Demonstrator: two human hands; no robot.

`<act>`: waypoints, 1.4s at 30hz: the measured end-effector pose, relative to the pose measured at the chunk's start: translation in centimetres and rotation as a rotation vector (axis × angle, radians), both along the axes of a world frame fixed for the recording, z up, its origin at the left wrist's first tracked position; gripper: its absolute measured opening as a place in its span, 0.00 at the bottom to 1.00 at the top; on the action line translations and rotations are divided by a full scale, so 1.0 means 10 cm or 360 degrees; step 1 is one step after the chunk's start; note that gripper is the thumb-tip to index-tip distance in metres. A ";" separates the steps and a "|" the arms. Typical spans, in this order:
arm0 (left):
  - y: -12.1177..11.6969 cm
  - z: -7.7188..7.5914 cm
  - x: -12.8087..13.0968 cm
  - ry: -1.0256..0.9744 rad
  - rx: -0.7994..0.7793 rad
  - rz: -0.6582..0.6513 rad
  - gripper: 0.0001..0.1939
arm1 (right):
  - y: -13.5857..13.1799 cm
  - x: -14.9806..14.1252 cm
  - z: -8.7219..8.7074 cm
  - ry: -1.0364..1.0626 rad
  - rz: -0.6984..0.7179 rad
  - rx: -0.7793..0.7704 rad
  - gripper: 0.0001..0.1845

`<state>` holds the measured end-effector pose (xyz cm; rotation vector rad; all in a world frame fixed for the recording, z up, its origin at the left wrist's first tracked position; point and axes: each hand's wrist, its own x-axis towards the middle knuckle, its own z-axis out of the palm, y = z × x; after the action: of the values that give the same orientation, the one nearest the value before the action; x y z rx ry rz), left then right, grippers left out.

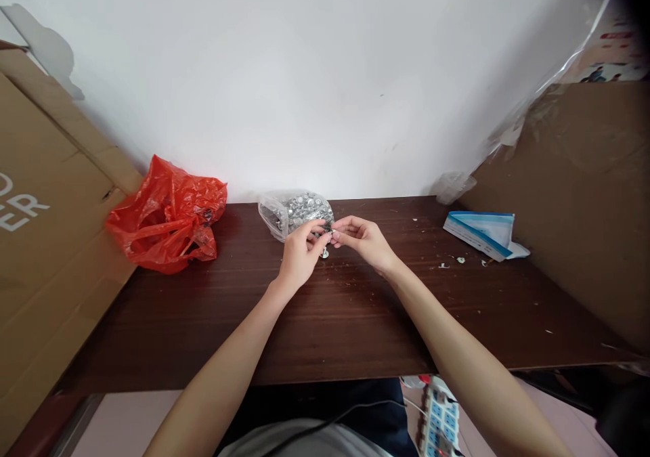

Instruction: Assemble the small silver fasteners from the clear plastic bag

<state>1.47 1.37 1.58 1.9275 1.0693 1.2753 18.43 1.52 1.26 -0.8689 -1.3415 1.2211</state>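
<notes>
My left hand (303, 250) and my right hand (365, 240) meet over the middle of the dark table, fingertips pinched together. Between them is a small shiny metal piece (330, 231), mostly covered by the fingers, so its exact kind is unclear. Just below the fingertips another small silvery metal piece (324, 254) shows against the table. Behind my left hand lies a clear plastic bag (271, 208) filled with many small round metal parts (309, 205).
A crumpled red plastic bag (167, 216) rests at the left by a cardboard box (45, 240). To the right are a blue-and-white paper packet (480, 230), scattered scraps (460, 260) and another large box (573, 206). Below the table (345, 335) edge is a power strip (441, 420).
</notes>
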 end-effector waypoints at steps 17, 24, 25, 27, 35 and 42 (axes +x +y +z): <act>-0.07 0.06 -0.01 0.0904 -0.0130 0.0232 0.09 | -0.10 -0.06 0.02 -0.0399 -0.0033 0.0422 0.12; -0.11 0.10 0.00 0.0923 -0.0127 0.0199 0.11 | -0.13 -0.09 0.03 -0.0461 -0.0050 0.0500 0.11; -0.10 0.09 -0.01 0.0924 -0.0124 0.0199 0.12 | -0.14 -0.09 0.03 -0.0472 -0.0060 0.0507 0.11; -0.09 0.06 -0.01 0.0928 -0.0115 0.0205 0.13 | -0.16 -0.11 0.05 -0.0504 -0.0078 0.0529 0.11; -0.03 -0.07 -0.01 0.0838 -0.0237 0.0241 0.10 | -0.24 -0.21 0.12 -0.0638 -0.0085 0.0735 0.08; 0.03 -0.21 0.06 0.0336 -0.0374 0.0054 0.10 | -0.26 -0.22 0.13 -0.0794 -0.0131 0.0906 0.09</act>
<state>2.03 1.67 -0.48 1.8987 1.2995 0.9300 16.24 -1.04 2.58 -0.8227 -1.9039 0.5102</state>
